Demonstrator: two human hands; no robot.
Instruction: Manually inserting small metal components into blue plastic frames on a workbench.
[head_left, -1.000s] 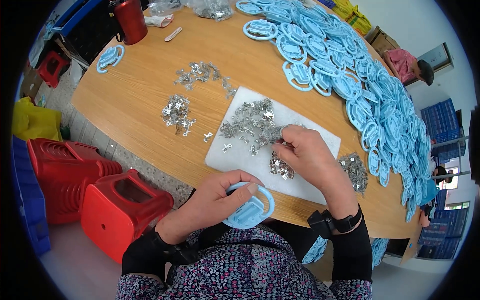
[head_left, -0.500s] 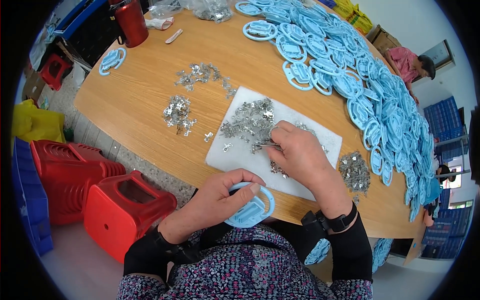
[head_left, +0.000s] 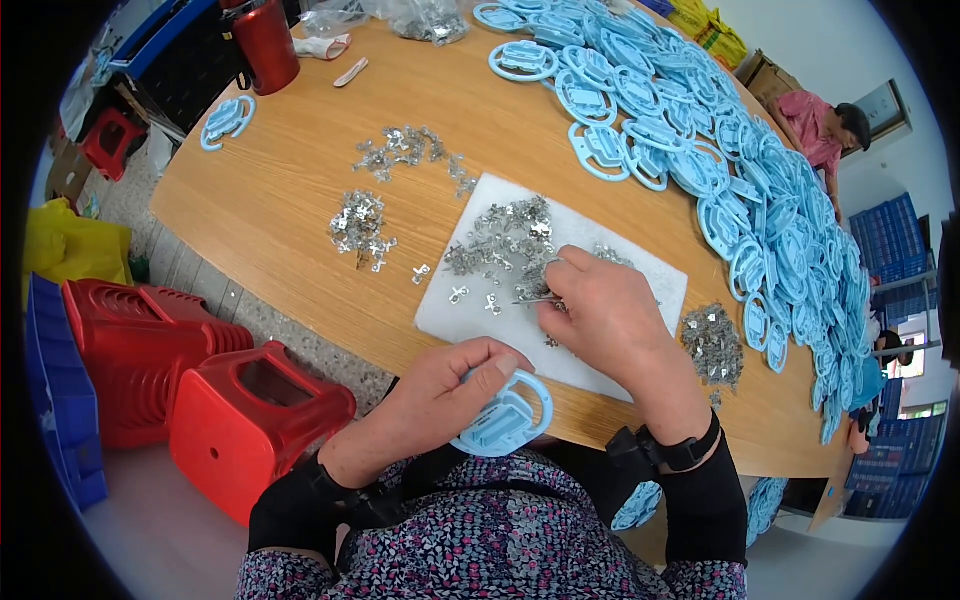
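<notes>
My left hand [head_left: 445,392] is closed around a light-blue plastic part [head_left: 505,420], round with a looped rim, above my lap at the table edge. The thumb lies over its upper rim. My right hand [head_left: 605,308] pinches thin metal tweezers [head_left: 537,300], their tips pointing left over a white foam pad [head_left: 440,312]. Small silvery metal clips [head_left: 515,235] are heaped on the pad, partly hidden behind my right hand. Close to the tweezer tips lies a single clip [head_left: 492,304], with another clip [head_left: 459,295] beside it.
More clips are piled left of the pad [head_left: 360,225] and right of it [head_left: 712,345]. A large heap of blue plastic parts [head_left: 690,165] covers the far right side. A red flask [head_left: 265,50] stands far left, red stools [head_left: 250,420] at lower left. Another person [head_left: 815,130] is beyond the heap.
My right hand and the tweezers have shifted slightly. A single clip now lies apart from the heap near the tips. My left hand still holds the blue part.
</notes>
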